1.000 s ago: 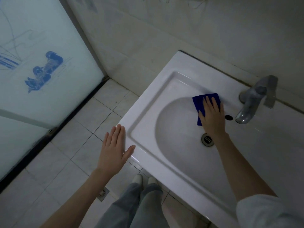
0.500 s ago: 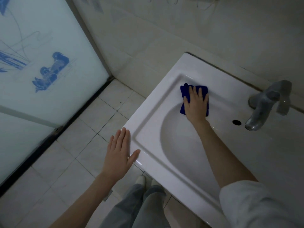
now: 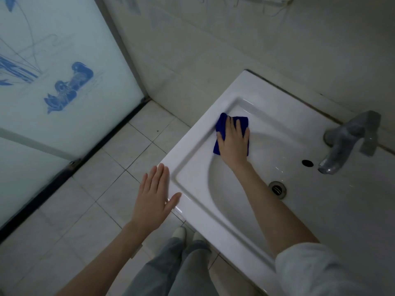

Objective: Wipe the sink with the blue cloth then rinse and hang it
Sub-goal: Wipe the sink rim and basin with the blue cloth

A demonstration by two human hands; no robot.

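The right hand (image 3: 233, 144) lies flat on the blue cloth (image 3: 222, 122), fingers straight, a little apart, cloth under them, high on the sink's (image 3: 192, 135) left wall. The left hand (image 3: 152, 201), fingers together, maybe touches its edge

Frosted glass door (image 3: 64, 50): fills the left, pale and translucent, with thin drawn lines.
Blue duck print (image 3: 68, 88): on the glass, two ducks side by side, blue reed strokes to their left.
Door track (image 3: 89, 154): dark strip along the foot of the door, running diagonally.
Floor tiles (image 3: 74, 210): pale squares with grey grout.
Wall tiles (image 3: 213, 50): off-white, smudged.
Faucet (image 3: 346, 142): grey metal, at the right, spout pointing down.
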